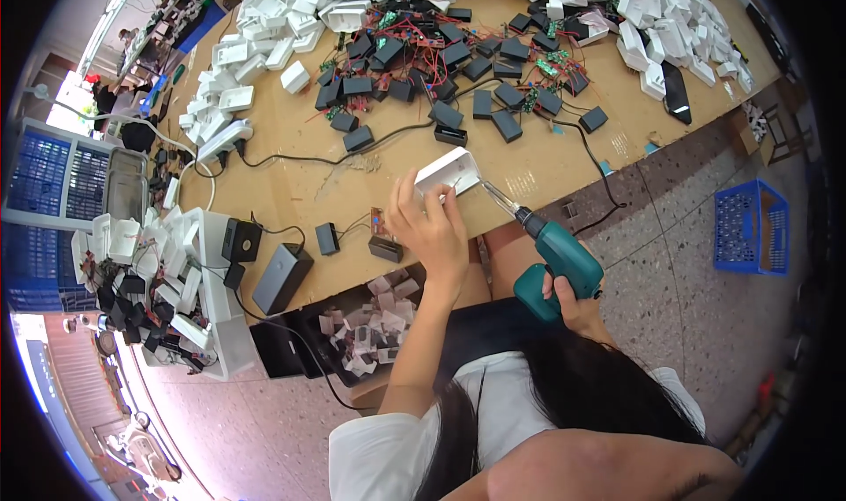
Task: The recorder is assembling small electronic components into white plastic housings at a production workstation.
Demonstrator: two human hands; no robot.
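My left hand (pixel 434 232) holds a white plastic housing (pixel 463 175) at the table's front edge, with fingers along its near side and the open side facing me. A green cordless drill (pixel 568 256) sits in my right hand (pixel 573 305), fingers wrapped round its grip. The drill's long bit points up and left, and its tip is beside the housing's right end; I cannot tell whether they touch. Left of my left hand lie a small orange circuit board (pixel 378 222) and a dark box (pixel 385 250). A wire links the board to another black box (pixel 327 238).
White housings (pixel 295 16) and black boxes with red wires (pixel 423 51) are heaped across the table (pixel 300 184). A dark grey adapter (pixel 282 277) stands front left, by a full white bin (pixel 231 325). A tray of clear pieces (pixel 335 360) lies below. A blue crate (pixel 751 228) stands right.
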